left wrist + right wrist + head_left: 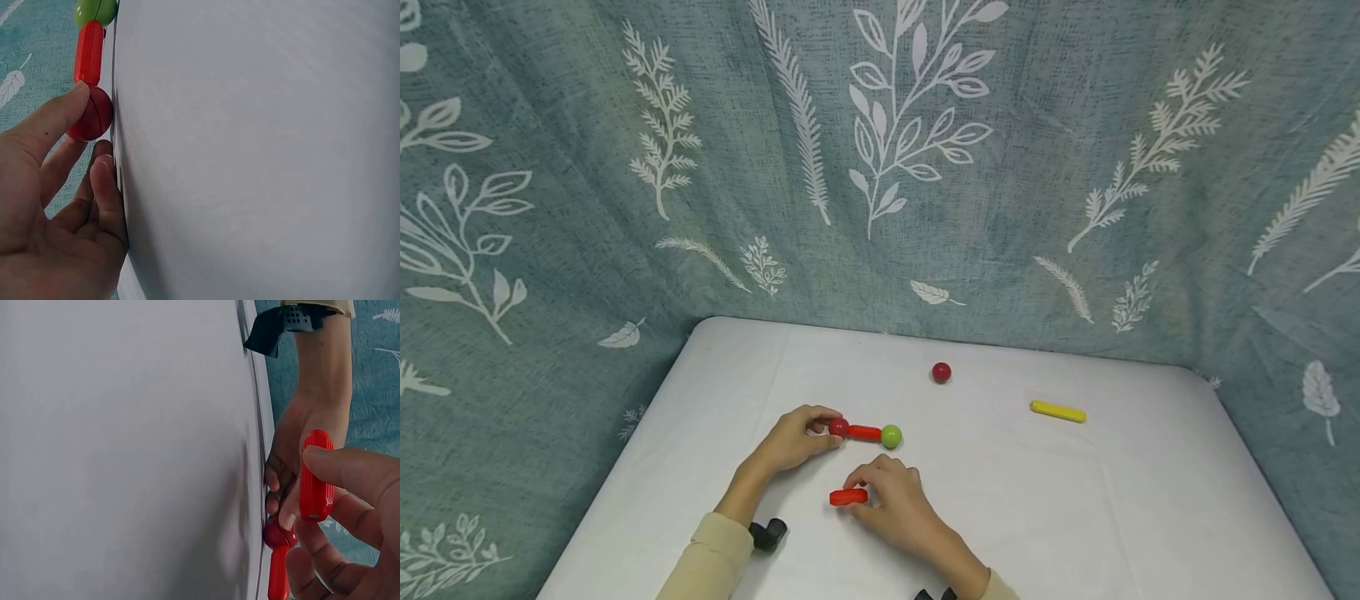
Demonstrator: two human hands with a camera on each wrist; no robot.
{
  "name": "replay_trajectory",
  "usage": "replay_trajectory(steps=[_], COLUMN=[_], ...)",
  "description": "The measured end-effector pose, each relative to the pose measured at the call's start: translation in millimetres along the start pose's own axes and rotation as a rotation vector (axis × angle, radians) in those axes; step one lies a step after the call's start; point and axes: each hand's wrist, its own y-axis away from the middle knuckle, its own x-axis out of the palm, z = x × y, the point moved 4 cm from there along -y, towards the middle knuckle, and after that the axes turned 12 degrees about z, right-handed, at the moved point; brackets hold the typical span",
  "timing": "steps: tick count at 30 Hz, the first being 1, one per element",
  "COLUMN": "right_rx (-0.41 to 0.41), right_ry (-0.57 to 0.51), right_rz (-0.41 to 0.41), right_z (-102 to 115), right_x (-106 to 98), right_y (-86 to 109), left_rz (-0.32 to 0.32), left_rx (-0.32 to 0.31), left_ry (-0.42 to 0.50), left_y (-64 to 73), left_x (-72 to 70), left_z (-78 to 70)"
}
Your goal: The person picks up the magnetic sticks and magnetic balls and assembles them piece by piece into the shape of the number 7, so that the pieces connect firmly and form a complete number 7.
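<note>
My left hand (796,437) pinches a dark red ball (838,427) between thumb and fingers. That ball is joined to a short red rod (865,433), with a green ball (891,437) at the rod's far end. In the left wrist view the thumb presses the dark red ball (92,114) where the red rod (89,55) meets it. Nearer the front, my right hand (891,504) pinches a second, loose red rod (848,497) by its right part. The right wrist view shows this loose rod (317,477) between thumb and fingers, apart from the joined piece.
Another dark red ball (942,372) lies toward the back of the white table (985,467). A yellow rod (1057,412) lies to the right of it. Patterned green cloth (880,267) hangs behind the table. Black wrist gear (768,534) sits beside the left forearm.
</note>
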Motion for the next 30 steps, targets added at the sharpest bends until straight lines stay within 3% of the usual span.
replay_trajectory(steps=[14, 30], right_rx=[0.021, 0.044], right_ry=[0.004, 0.036], right_rz=[0.096, 0.115], right_z=[10, 8], right_x=[21, 33], right_y=[-12.7, -13.4], left_rz=[-0.005, 0.003], left_rx=[0.016, 0.0], left_ry=[-0.007, -0.005], left_y=[-1.1, 0.2], left_x=[-0.2, 1.8], left_z=[0.4, 1.3])
